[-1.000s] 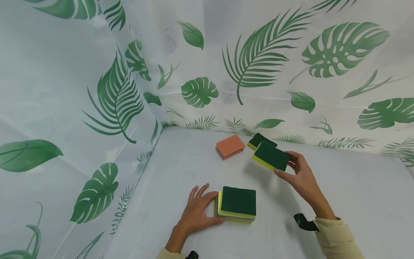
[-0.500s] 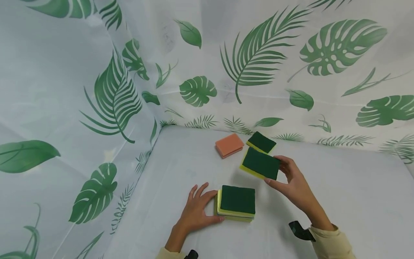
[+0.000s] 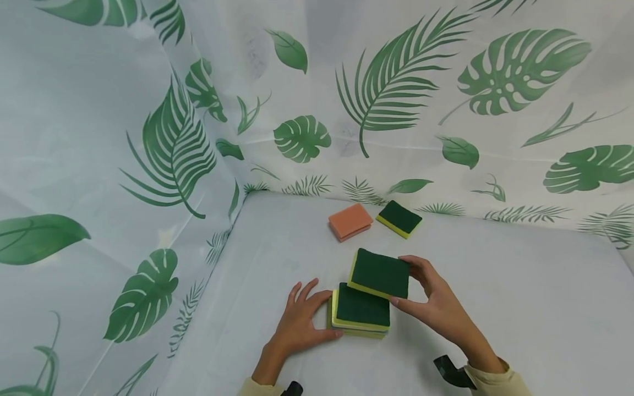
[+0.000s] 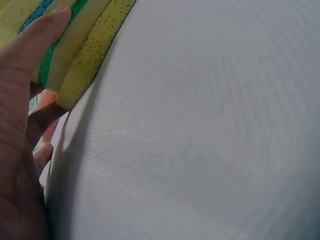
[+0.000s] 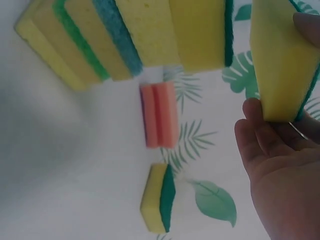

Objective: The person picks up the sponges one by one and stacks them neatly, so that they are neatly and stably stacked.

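A stack of sponges (image 3: 362, 308) stands on the white surface, its top one dark green over yellow. My left hand (image 3: 298, 323) holds the stack's left side, thumb at the front and a finger at the back. In the left wrist view the thumb lies across the layered yellow, green and blue edges of the stack (image 4: 82, 55). My right hand (image 3: 438, 305) pinches another green-and-yellow sponge (image 3: 380, 273) by its right end, green side up. The right wrist view has this sponge (image 5: 282, 65) raised, apart from the stack's top layer (image 5: 200, 35).
Farther back lie an orange sponge pair (image 3: 350, 221), one on the other, and a single green-and-yellow sponge (image 3: 399, 218) to its right. A white curtain with green leaves (image 3: 307, 140) rises behind and on the left. A dark wrist strap piece (image 3: 453, 372) hangs by the right sleeve.
My right hand has carried its sponge leftward and nearer, from beside the far green sponge to over the back of the stack. The left hand has stayed at the stack.
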### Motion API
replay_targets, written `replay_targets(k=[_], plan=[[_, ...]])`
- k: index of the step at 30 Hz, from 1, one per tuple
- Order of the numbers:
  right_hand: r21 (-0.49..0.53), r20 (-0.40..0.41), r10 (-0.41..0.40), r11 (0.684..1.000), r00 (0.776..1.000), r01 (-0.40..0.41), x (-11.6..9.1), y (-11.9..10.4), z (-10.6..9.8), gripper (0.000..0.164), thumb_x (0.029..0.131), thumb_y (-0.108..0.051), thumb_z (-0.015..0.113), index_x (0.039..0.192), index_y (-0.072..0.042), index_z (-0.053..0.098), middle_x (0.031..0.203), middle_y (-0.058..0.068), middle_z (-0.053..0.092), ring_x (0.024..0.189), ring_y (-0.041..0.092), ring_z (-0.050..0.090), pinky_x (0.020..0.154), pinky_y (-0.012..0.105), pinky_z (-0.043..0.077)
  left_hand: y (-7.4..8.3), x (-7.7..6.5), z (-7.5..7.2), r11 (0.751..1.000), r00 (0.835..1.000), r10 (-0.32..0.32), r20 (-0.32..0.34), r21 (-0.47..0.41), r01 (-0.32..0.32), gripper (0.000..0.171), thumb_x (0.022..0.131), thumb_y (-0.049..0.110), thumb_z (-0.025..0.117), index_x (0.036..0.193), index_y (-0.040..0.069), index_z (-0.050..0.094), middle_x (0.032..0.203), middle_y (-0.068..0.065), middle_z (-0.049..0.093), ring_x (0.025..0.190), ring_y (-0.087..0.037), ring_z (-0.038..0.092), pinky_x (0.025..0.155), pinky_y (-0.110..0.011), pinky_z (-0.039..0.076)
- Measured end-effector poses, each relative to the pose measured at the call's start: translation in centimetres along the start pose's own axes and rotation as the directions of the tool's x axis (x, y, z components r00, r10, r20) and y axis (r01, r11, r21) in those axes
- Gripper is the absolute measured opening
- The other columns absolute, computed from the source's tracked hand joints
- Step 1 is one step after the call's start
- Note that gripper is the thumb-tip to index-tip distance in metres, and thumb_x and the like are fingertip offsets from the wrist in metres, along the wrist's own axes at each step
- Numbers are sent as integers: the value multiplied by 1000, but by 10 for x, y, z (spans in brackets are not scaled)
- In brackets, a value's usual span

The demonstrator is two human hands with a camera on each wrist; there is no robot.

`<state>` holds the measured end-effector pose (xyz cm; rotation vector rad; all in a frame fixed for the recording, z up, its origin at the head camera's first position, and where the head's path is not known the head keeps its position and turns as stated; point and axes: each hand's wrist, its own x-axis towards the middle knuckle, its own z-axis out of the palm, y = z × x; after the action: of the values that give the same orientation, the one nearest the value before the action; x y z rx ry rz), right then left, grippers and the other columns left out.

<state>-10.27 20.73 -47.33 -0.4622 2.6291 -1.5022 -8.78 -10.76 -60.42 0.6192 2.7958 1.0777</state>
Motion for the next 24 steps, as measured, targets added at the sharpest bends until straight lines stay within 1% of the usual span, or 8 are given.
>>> replay_targets(k=[1, 2, 5, 8, 10, 13, 17, 24], plan=[[2, 7, -7, 1000, 1000, 7, -1, 1, 2, 77, 93, -20, 87, 155, -12, 42, 149, 6, 56, 135, 19, 55, 114, 18, 37, 0, 0, 0, 1000, 1000, 1, 0, -1, -1, 83, 85, 78, 71, 152, 32, 57, 153, 12, 59, 160, -21, 24, 130, -55, 7], [4, 14, -10, 1000, 1000, 10, -2, 1, 3, 77, 93, -20, 87, 155, -13, 43, 148, 4, 56, 134, 15, 55, 114, 20, 38, 0, 0, 0, 1000, 1000, 1, 0, -2, -1, 83, 85, 78, 71, 152, 32, 57, 153, 12, 58, 160, -21, 24, 130, -55, 6], [9, 34, -11, 1000, 999, 11, -4, 0, 7, 76, 92, -21, 88, 154, -14, 45, 147, 2, 57, 131, 11, 56, 118, 45, 43, 0, 0, 0, 1000, 1000, -4, 4, 3, 4, 83, 85, 79, 71, 152, 33, 56, 154, 12, 58, 160, -20, 23, 130, -55, 6], [19, 52, -5, 1000, 999, 4, -6, -2, 11, 75, 92, -22, 88, 153, -15, 46, 147, 2, 58, 132, 19, 57, 113, 70, 40, 1, 1, 0, 1000, 1000, -13, 9, 8, 13, 84, 84, 80, 70, 152, 33, 56, 154, 12, 57, 161, -20, 23, 130, -55, 6], [27, 60, -4, 1000, 998, 2, -8, -3, 13, 75, 91, -22, 89, 153, -14, 47, 147, 3, 58, 132, 26, 58, 112, 73, 40, 1, 1, 0, 1000, 1000, -15, 11, 8, 15, 84, 84, 80, 70, 153, 32, 56, 155, 12, 57, 161, -20, 23, 130, -55, 5], [29, 70, -6, 1000, 998, 4, -10, -3, 15, 75, 91, -23, 89, 152, -15, 48, 147, 5, 58, 133, 31, 58, 112, 74, 40, 1, 1, 0, 1000, 1000, -16, 12, 9, 15, 85, 84, 80, 70, 153, 32, 56, 155, 11, 57, 161, -20, 23, 131, -54, 5], [10, 77, -6, 1000, 997, 5, -12, -3, 17, 75, 90, -26, 90, 152, -16, 49, 148, 5, 58, 132, 31, 59, 111, 73, 42, 1, 1, 0, 1000, 1000, -16, 13, 13, 16, 85, 85, 79, 70, 153, 31, 57, 155, 10, 57, 161, -20, 23, 131, -54, 5], [-5, 84, -17, 1000, 996, 18, -15, -2, 19, 75, 90, -27, 90, 153, -19, 49, 148, 1, 58, 130, 25, 59, 110, 71, 45, 1, 1, 0, 1000, 1000, -12, 2, 23, 12, 84, 85, 78, 71, 152, 29, 58, 153, 10, 59, 160, -20, 24, 131, -54, 6]])
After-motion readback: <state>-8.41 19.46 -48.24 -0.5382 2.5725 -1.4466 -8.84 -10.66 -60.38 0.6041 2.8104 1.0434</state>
